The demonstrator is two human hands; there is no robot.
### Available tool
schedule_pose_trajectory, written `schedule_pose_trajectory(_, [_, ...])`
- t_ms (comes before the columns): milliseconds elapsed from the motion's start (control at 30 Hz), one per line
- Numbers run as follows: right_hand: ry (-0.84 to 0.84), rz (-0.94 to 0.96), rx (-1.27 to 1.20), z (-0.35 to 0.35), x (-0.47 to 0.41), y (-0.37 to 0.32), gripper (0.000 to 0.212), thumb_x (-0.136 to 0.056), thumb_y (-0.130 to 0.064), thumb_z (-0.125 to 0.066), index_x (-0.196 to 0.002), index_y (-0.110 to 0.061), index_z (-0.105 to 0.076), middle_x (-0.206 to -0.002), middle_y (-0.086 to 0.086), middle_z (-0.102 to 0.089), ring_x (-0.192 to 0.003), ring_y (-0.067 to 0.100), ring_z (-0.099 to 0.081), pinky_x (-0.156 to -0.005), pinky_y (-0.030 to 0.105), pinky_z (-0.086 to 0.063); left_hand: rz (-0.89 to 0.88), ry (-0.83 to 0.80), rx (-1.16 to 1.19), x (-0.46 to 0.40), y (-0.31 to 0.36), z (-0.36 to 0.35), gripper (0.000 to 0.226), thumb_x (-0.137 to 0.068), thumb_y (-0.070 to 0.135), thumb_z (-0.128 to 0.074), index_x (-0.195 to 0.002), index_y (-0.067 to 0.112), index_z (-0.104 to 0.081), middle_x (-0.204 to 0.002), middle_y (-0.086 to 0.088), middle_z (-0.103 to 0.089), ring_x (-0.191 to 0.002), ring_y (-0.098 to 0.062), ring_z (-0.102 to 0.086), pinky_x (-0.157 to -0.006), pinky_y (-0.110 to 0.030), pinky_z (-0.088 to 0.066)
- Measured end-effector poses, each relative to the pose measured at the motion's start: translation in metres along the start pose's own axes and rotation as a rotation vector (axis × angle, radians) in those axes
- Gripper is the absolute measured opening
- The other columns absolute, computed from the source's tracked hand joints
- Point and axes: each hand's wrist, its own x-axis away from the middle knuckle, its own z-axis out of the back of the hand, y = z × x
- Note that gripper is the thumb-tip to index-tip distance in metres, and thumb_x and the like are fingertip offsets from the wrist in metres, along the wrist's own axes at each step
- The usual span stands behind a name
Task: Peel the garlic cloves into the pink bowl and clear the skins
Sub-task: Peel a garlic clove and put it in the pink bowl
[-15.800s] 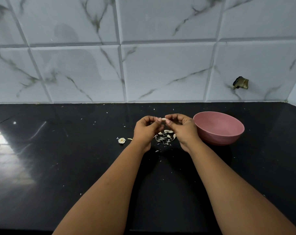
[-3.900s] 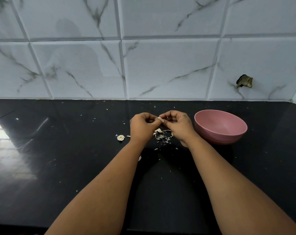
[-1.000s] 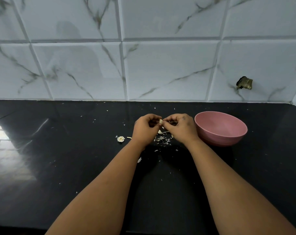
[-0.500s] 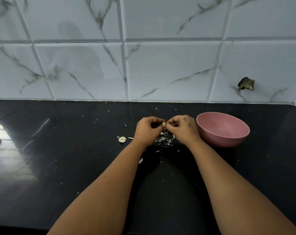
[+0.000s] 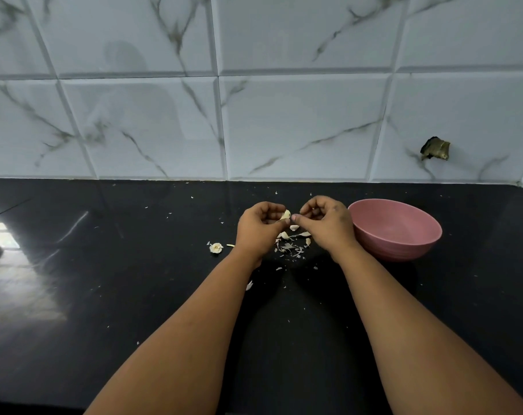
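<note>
The left hand [image 5: 258, 227] and the right hand [image 5: 326, 224] meet above the black table [image 5: 104, 295], knuckles toward the camera. The left hand's fingers are curled and pinch a garlic clove [image 5: 285, 215] between thumb and fingertips; only the clove's pale upper end shows, the rest is hidden inside the grip. The right hand's fingers are curled too, with the thumb tip just beside the clove. Whether it grips the clove, or a strip of skin on it, cannot be determined; the contact point is covered by the fingers.

Directly below and between the hands lies a pile of skins [image 5: 291, 245] on the table, partly hidden behind both hands. Small flakes are scattered around the pile and toward the wrists. Whether any whole cloves lie among the skins cannot be made out.

Just left of the left hand lies a small pale garlic piece [image 5: 216, 247]; its kind is too small to identify.

The pink bowl [image 5: 404, 235] stands just right of the right hand, which hides part of its near left rim. The visible interior shows no contents; the near inner wall is hidden by the rim.

Both forearms are cut off at the lower frame edge.
</note>
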Motion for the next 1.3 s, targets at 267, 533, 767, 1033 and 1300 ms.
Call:
schedule_pose_trajectory(267, [-0.145,-0.07,-0.243,-0.0051,0.004,-0.0023,0.009,-0.08,-0.01,-0.077,-0.084,-0.018,-0.075,-0.081,0.003,-0.074,-0.075,0.01,-0.066,-0.074,0.023,-0.055,-0.043,0.001,-0.032,0.0003,-0.0016,-0.0003,0.016,-0.078,0.009,-0.082,-0.091,0.008,-0.071,-0.081,-0.006,-0.073,-0.072,-0.012,-0.069,-0.075,-0.028,-0.06])
schedule_pose_trajectory(533, [-0.087,-0.096,-0.409,0.0003,0.0022,-0.0059,0.013,-0.077,-0.006,-0.079,-0.081,-0.017,-0.074,-0.076,0.001,-0.075,-0.075,0.011,-0.071,-0.067,0.019,-0.054,0.152,-0.066,0.317,0.0009,0.0017,-0.0061,0.016,-0.092,0.014,-0.068,-0.095,-0.002,-0.071,-0.093,-0.02,-0.074,-0.087,-0.026,-0.072,-0.085,-0.031,-0.059])
schedule_pose_trajectory(767, [-0.085,-0.031,-0.359,-0.0011,0.0041,-0.0058,0.01,-0.079,-0.005,-0.077,-0.082,-0.014,-0.073,-0.076,0.002,-0.074,-0.07,0.012,-0.071,-0.068,0.021,-0.057,0.181,-0.064,0.478,0.0014,0.0038,-0.0052,0.005,-0.089,-0.003,-0.065,-0.089,-0.003,-0.07,-0.081,-0.013,-0.073,-0.077,-0.017,-0.072,-0.079,-0.022,-0.059])
schedule_pose_trajectory(1033, [-0.048,0.049,-0.114,-0.0036,0.0008,-0.0021,0.013,-0.092,-0.014,-0.064,-0.082,-0.021,-0.068,-0.074,-0.003,-0.071,-0.069,0.006,-0.068,-0.072,0.023,-0.056,0.203,-0.049,0.472,0.0041,0.0067,-0.0047,0.009,-0.089,-0.004,-0.065,-0.082,-0.002,-0.069,-0.072,-0.011,-0.074,-0.066,-0.012,-0.071,-0.063,-0.016,-0.055])
schedule_pose_trajectory(1300, [-0.08,0.104,0.0,-0.0043,0.0022,-0.0032,0.015,-0.089,-0.014,-0.068,-0.086,-0.029,-0.07,-0.08,-0.007,-0.072,-0.076,0.009,-0.07,-0.075,0.026,-0.059,0.15,0.015,0.45,0.0029,0.004,-0.0043,0.006,-0.09,-0.004,-0.064,-0.093,-0.005,-0.069,-0.083,-0.014,-0.074,-0.073,-0.015,-0.073,-0.068,-0.019,-0.057])
